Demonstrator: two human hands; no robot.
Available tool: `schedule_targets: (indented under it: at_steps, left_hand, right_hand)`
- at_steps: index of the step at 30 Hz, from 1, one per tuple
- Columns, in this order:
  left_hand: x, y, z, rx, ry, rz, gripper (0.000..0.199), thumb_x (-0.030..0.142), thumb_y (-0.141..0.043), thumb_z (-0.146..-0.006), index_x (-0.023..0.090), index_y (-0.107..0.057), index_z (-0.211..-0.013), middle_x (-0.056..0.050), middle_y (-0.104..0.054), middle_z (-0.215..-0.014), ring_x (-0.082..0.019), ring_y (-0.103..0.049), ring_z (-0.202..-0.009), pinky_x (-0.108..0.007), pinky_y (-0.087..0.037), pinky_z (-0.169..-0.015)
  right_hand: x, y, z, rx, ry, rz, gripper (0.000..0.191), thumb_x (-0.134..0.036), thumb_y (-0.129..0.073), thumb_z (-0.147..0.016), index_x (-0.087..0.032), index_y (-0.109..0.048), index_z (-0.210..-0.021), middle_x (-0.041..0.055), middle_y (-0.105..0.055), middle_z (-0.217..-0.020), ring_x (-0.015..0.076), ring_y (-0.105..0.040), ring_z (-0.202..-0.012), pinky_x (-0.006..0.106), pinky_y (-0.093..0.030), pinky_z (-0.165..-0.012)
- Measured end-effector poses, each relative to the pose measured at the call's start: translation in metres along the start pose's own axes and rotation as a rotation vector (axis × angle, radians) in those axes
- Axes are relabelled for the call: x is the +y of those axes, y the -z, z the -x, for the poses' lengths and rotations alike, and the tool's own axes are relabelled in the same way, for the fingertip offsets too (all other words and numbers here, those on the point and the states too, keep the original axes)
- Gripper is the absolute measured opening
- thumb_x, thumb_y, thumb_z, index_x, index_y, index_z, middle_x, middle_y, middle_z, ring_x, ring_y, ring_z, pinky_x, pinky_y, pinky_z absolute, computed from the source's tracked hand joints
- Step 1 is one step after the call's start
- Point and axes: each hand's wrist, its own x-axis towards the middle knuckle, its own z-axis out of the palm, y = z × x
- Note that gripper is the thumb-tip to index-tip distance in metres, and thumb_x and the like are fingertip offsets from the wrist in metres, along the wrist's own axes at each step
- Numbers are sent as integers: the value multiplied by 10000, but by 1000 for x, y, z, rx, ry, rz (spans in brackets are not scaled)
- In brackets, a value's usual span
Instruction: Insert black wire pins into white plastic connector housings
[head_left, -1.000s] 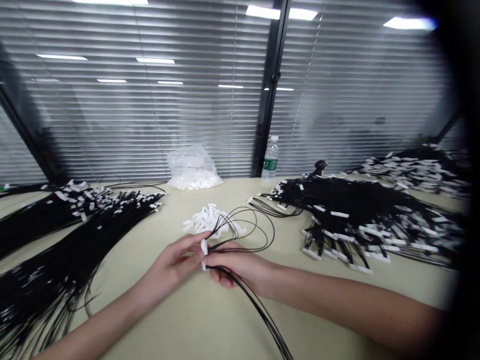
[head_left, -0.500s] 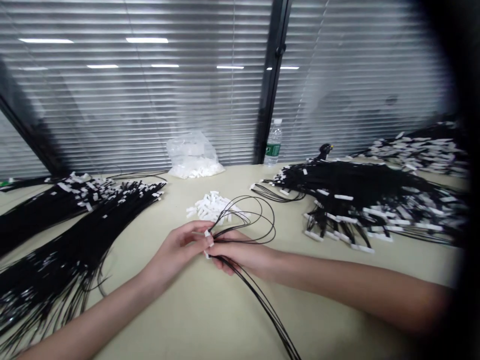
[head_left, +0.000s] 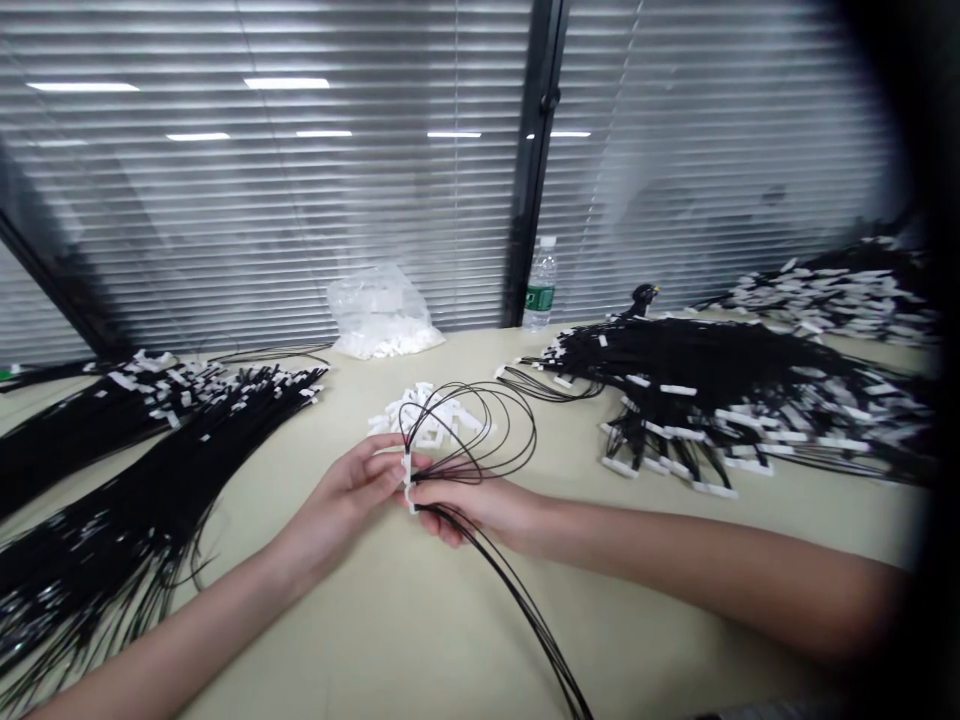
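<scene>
My left hand and my right hand meet over the middle of the table. Between their fingertips they pinch a narrow white connector, held roughly upright. Thin black wires loop out from its upper part to the right and curve back. A bundle of black wires leaves its lower end, runs over my right fingers and trails to the front edge of the view. Just behind my hands lies a pile of loose white connectors. Some of my right fingers are hidden behind the wires.
Bundles of black wires with white ends lie at the left. A large heap of black cables with white connectors is at the right, another cable heap behind it. A clear plastic bag and a water bottle stand by the blinds.
My left fingers have shifted slightly on the connector, and more of it shows. The wire loops have spread and moved a little left. The whole view has shifted slightly.
</scene>
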Motion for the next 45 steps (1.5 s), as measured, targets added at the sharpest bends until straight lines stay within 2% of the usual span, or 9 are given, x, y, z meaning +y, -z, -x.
schedule_targets:
  at_steps: [9, 13, 17, 24, 31, 35, 40, 45]
  left_hand:
    - [5, 0, -1, 33, 6, 112, 303, 219, -566, -825, 201, -493, -1119, -95, -621, -1074, -187, -615, -879, -355, -450, -839]
    - [5, 0, 0, 8, 14, 33, 305, 236, -584, -814, 190, -514, -1107, -80, -630, -1019, -151, -608, -830, -304, -450, -814]
    - [3, 0, 0, 65, -37, -103, 299, 269, -599, -802, 180, -543, -1082, -77, -626, -1011, -156, -599, -838, -286, -447, -793]
    - [-6, 6, -3, 49, 64, 131, 285, 197, -649, -763, 181, -574, -1038, -38, -626, -924, -105, -576, -784, -241, -444, -786]
    - [-5, 7, -3, 19, 66, 159, 285, 221, -647, -764, 181, -575, -1038, -51, -645, -906, -136, -595, -821, -275, -433, -822]
    - [-6, 5, -3, 14, 57, 126, 311, 244, -652, -759, 199, -562, -1053, -37, -649, -862, -129, -591, -780, -274, -426, -807]
    - [-6, 2, -2, 6, -11, 14, 285, 280, -591, -809, 229, -507, -1076, -1, -613, -729, -128, -569, -721, -283, -413, -774]
    - [-3, -1, -2, -9, -79, -76, 253, 300, -573, -816, 214, -497, -1041, -22, -619, -758, -151, -572, -725, -306, -408, -772]
  right_hand:
    - [4, 1, 0, -13, 34, -67, 255, -383, -586, -740, -164, -515, -849, -29, -501, -600, 43, -426, -438, 160, -308, -397]
    - [5, 2, 1, -9, 40, -86, 240, -379, -574, -753, -149, -510, -783, -19, -502, -614, 44, -445, -456, 157, -307, -407]
    - [5, 3, 1, -20, 43, -96, 289, -424, -595, -741, -159, -516, -825, -24, -500, -631, 39, -443, -477, 147, -307, -417]
    - [4, 4, 2, -52, 106, -85, 351, -479, -613, -729, -161, -527, -850, -26, -480, -639, 42, -432, -487, 160, -269, -411]
    - [8, 4, 2, -55, 128, -41, 322, -460, -595, -758, -160, -518, -847, -23, -477, -644, 39, -423, -490, 157, -273, -411]
    - [7, 4, 2, -55, 149, -34, 341, -481, -590, -752, -162, -522, -854, -26, -464, -642, 37, -409, -485, 158, -267, -404]
    - [1, 2, 6, -53, 181, 6, 378, -512, -604, -726, -157, -484, -769, -22, -451, -641, 35, -387, -484, 159, -247, -391]
    - [-8, -4, 11, -40, 224, 130, 376, -539, -520, -783, -167, -470, -745, -43, -394, -559, 35, -323, -424, 182, -242, -384]
